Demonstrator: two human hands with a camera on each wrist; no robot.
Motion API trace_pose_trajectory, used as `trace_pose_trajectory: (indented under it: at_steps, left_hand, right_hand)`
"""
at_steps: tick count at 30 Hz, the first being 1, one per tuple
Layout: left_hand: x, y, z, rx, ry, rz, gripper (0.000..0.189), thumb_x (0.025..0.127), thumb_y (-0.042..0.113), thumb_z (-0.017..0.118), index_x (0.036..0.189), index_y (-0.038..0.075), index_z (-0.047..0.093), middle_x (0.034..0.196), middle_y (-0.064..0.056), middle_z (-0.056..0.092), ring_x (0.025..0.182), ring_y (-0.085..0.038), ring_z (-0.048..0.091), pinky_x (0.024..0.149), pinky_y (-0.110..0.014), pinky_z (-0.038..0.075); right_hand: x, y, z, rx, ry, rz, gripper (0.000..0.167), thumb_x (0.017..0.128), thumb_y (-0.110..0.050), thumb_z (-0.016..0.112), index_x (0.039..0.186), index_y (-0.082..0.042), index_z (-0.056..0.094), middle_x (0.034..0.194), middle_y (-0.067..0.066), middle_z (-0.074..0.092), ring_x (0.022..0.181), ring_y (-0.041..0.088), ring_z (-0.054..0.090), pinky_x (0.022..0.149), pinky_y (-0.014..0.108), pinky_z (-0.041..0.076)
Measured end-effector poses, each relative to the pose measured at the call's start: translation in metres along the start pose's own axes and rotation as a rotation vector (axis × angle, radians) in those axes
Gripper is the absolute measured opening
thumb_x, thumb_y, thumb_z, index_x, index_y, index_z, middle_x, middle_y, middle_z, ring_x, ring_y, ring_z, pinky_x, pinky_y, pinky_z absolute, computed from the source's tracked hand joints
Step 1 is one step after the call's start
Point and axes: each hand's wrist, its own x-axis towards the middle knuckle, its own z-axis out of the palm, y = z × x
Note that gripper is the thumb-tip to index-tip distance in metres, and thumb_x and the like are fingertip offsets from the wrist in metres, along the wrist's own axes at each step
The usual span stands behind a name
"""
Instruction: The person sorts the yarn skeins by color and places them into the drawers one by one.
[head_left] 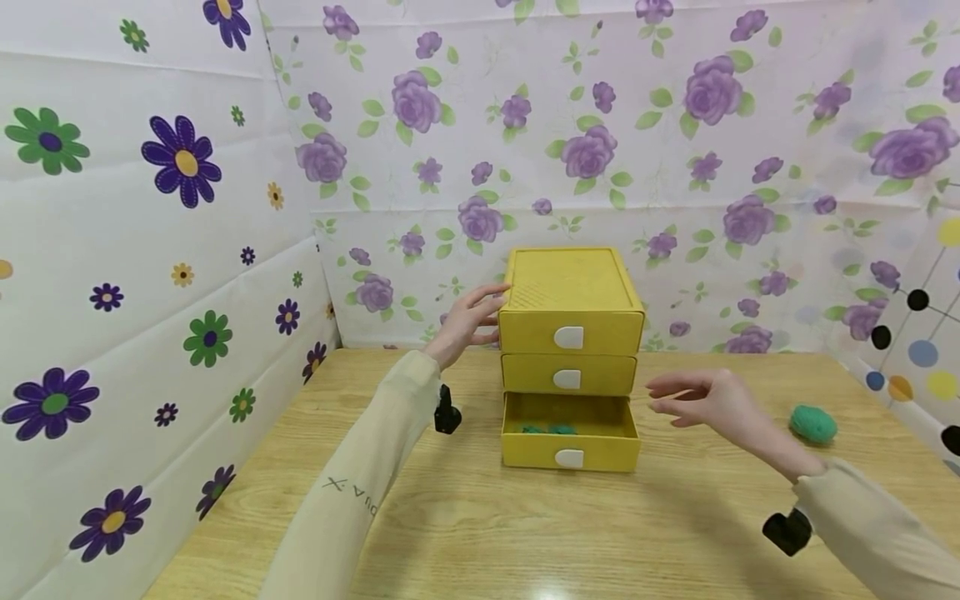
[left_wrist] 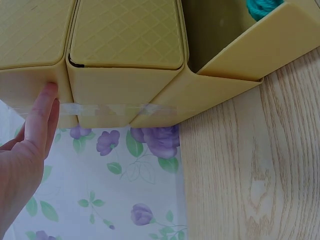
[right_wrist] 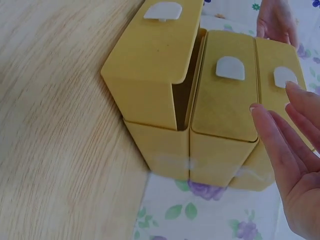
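A yellow three-drawer box with white tab handles stands on the table. Its bottom drawer is pulled out, and teal yarn lies inside. My left hand touches the upper left side of the box with outstretched fingers; in the left wrist view a fingertip meets the top section's side wall. Off to the right of the box, my right hand hovers with loosely bent fingers and nothing between them. In the right wrist view that hand appears in front of the upper drawers.
A green ball of yarn sits on the wooden table at the right. Flower-patterned sheets hang behind the box and along the left side. A dotted sheet covers the right side.
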Motion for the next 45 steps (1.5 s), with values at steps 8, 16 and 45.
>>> trace_pose_trajectory:
  at_steps: [8, 16, 45]
  left_hand:
    - [0.000, 0.000, 0.001, -0.002, -0.003, 0.003, 0.038, 0.094, 0.028, 0.052, 0.131, 0.020, 0.049, 0.132, -0.003, 0.039, 0.104, -0.031, 0.050, 0.081, -0.047, 0.045]
    - [0.000, 0.000, 0.000, -0.008, 0.009, -0.006, 0.038, 0.094, 0.027, 0.051, 0.131, 0.019, 0.049, 0.131, -0.004, 0.041, 0.102, -0.032, 0.051, 0.083, -0.049, 0.043]
    - [0.001, -0.001, 0.000, -0.015, 0.010, -0.011, 0.039, 0.093, 0.029, 0.053, 0.131, 0.021, 0.050, 0.135, -0.006, 0.038, 0.101, -0.030, 0.052, 0.080, -0.046, 0.045]
  right_hand:
    - [-0.011, 0.002, -0.020, -0.030, 0.019, 0.034, 0.042, 0.084, -0.015, 0.067, 0.119, 0.007, 0.055, 0.107, 0.023, 0.058, 0.085, 0.020, 0.063, 0.066, 0.033, 0.052]
    - [-0.017, 0.015, -0.041, -0.090, 0.078, 0.021, 0.045, 0.083, -0.016, 0.067, 0.120, 0.007, 0.054, 0.107, 0.021, 0.059, 0.083, 0.020, 0.063, 0.063, 0.033, 0.052]
    - [-0.046, 0.064, -0.105, -0.440, 0.262, 0.229, 0.056, 0.083, -0.038, 0.065, 0.120, 0.003, 0.054, 0.112, 0.028, 0.054, 0.087, 0.029, 0.060, 0.068, 0.046, 0.048]
